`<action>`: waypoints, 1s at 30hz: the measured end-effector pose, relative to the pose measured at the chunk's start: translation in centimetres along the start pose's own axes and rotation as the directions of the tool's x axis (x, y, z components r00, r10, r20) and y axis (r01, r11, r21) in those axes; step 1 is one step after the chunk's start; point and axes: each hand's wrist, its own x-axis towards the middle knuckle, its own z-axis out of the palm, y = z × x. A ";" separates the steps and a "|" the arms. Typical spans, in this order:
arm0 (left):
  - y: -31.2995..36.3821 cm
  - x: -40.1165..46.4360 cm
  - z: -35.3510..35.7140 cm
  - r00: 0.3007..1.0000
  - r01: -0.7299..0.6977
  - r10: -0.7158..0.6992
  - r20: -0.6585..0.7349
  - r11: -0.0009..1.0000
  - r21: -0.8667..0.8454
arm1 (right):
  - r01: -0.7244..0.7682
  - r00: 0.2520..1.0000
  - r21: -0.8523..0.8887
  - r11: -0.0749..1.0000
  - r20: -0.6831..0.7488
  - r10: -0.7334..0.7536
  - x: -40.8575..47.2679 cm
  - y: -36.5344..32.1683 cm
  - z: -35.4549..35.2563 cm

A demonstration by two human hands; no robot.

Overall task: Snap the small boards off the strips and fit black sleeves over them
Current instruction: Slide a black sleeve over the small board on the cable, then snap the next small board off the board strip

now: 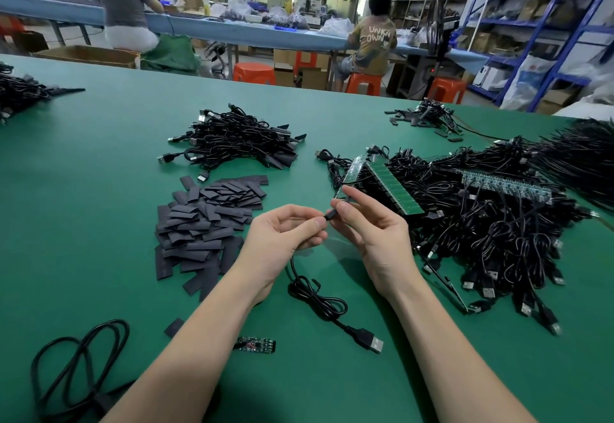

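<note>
Both forearms reached forward over table; left hand [285, 233] and right hand [372, 226] met fingertip to fingertip, fingers curled, pinching.

An electronics assembly workshop. A green-covered worktop [99, 163] carries bulk piles of USB cables [239, 137], cut black sleeves [206, 223] and green board strips [392, 186]. Beyond its far edge, two seated workers [123, 4] face a long blue bench [232, 29] (orange stools [254, 72] beneath). Blue steel shelving [538, 20] at right holds what appear to be cartons; the distant view is blurred.
</note>
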 end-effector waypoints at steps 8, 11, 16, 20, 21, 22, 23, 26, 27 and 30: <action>0.4 0.1 0.7 0.977 0.017 -0.086 0.197 0.944 0.330 | 0.035 0.979 0.235 0.971 -0.203 0.014 0.5 -0.6 -0.6; 1.4 -0.2 0.6 0.965 0.019 -0.119 0.233 0.920 0.392 | 0.045 0.969 0.264 0.964 -0.247 0.022 0.6 -0.5 -0.8; 3.0 1.2 1.6 0.998 0.011 -0.023 0.066 0.984 0.178 | -0.011 0.986 0.046 0.999 -0.164 0.018 0.7 0.1 -0.5; 5.0 4.3 1.9 0.991 -0.130 0.125 0.043 0.866 0.482 | -0.004 0.998 -0.287 0.958 -0.068 -0.016 0.7 1.3 -0.2; 5.9 5.2 1.8 0.987 -0.157 0.152 0.055 0.821 0.550 | -0.003 0.998 -0.324 0.946 -0.061 -0.018 0.7 1.5 -0.2; 6.8 6.3 1.6 0.982 -0.179 0.180 0.062 0.765 0.619 | -0.004 0.998 -0.347 0.938 -0.060 -0.018 0.7 1.6 -0.3; 7.8 7.4 1.3 0.975 -0.202 0.213 0.070 0.701 0.684 | -0.004 0.998 -0.363 0.932 -0.060 -0.019 0.8 1.8 -0.4; 11.1 10.9 0.7 0.929 -0.285 0.351 0.120 0.466 0.838 | -0.003 0.999 -0.412 0.911 -0.050 -0.019 1.0 2.1 -0.7; 12.0 12.0 0.6 0.906 -0.301 0.398 0.143 0.369 0.879 | 0.002 0.999 -0.434 0.901 -0.043 -0.023 1.1 2.3 -0.7; 13.0 15.3 -0.7 0.839 -0.281 0.479 0.259 -0.027 0.959 | 0.015 1.000 -0.486 0.874 -0.015 -0.026 1.2 2.5 -0.8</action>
